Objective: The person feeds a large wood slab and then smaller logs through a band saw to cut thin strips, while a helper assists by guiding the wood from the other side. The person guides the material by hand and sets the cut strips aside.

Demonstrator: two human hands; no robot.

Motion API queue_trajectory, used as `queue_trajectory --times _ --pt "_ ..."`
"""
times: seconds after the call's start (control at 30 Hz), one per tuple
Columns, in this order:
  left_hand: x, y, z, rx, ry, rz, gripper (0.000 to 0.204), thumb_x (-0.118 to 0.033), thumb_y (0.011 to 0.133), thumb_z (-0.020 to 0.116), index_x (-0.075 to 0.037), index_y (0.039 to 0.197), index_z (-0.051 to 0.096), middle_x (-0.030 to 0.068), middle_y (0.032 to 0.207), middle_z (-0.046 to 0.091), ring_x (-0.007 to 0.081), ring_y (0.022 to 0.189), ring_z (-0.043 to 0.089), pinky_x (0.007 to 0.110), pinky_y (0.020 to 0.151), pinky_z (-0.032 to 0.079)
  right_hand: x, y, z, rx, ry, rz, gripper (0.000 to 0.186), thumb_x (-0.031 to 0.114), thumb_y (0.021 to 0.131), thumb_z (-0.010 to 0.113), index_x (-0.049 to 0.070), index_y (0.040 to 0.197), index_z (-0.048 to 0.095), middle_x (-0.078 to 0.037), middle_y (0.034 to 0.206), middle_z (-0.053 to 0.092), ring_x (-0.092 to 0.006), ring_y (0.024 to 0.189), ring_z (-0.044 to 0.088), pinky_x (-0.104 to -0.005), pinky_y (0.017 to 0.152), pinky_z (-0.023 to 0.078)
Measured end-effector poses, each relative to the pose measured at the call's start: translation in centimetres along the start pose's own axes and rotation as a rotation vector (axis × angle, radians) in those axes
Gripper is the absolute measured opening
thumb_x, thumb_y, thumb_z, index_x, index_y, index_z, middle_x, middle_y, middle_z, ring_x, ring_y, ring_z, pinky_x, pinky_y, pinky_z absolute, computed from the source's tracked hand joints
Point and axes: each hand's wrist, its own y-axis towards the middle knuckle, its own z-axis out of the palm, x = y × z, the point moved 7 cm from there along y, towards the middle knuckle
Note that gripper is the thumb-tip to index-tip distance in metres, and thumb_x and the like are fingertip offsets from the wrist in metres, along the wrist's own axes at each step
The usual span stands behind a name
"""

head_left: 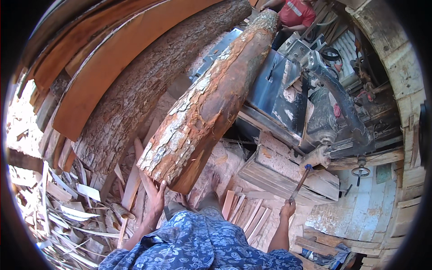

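A long bark-covered log with a reddish bare patch lies slanting across my view, its far end beside the sawing machine's dark steel table. My left hand grips the near end of this log at its lower left, with some fingers hidden beneath it. My right hand is closed round the handle of a long metal rod with a blue tip. That tip rests at or near a dusty fitting on the machine's lower right; whether it touches, I cannot tell.
A co-worker in red stands beyond the log's far end. A second log and curved planks are stacked at left. Wood offcuts litter the left floor. A wooden block and handwheel sit below the machine. My bare feet are below the log.
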Motion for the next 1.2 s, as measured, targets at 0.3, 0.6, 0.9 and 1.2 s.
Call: queue_trajectory --times 0.3,0.6,0.9,1.2 --pt "-1.7 1.8 4.0 0.018 -1.002 -0.313 0.061 -0.037 0.084 0.055 -0.012 0.134 0.031 0.0089 0.133 0.041 0.0254 0.123 0.039 0.041 0.105 0.029 0.9 2.1 5.1 -0.094 0.054 -0.219 0.051 0.013 0.081 0.057 0.006 0.130 0.043 -0.009 0.076 0.054 -0.0165 0.057 0.050 -0.0306 0.050 0.040" --pt "-5.2 15.4 15.4 0.192 -1.030 -0.188 0.065 -0.039 0.087 0.052 -0.007 0.138 0.026 0.0069 0.139 0.036 0.0201 0.128 0.034 0.032 0.108 0.020 15.7 -1.4 9.2 0.022 0.176 -0.176 0.056 0.009 0.082 0.057 0.003 0.134 0.038 -0.010 0.093 0.056 -0.0157 0.064 0.051 -0.0292 0.057 0.045" --pt "-17.8 27.2 27.9 0.611 -1.067 -0.191 0.067 -0.056 0.090 0.029 -0.011 0.141 0.028 0.0159 0.135 0.042 0.0276 0.128 0.036 0.043 0.109 0.011 35.9 -0.7 16.5 0.504 0.579 -0.365 0.025 0.016 0.090 0.053 0.004 0.111 0.049 -0.001 0.074 0.046 -0.0073 0.048 0.043 -0.0234 0.039 0.036" --pt "0.3 14.8 19.3 0.441 -0.527 -0.466 0.077 -0.069 0.084 0.035 -0.020 0.143 0.025 0.0155 0.132 0.047 0.0278 0.125 0.039 0.043 0.107 0.018 50.2 1.2 26.2 0.841 0.913 -0.091 0.023 0.028 0.090 0.054 0.006 0.089 0.049 -0.003 0.078 0.047 -0.0089 0.049 0.043 -0.0237 0.039 0.036"
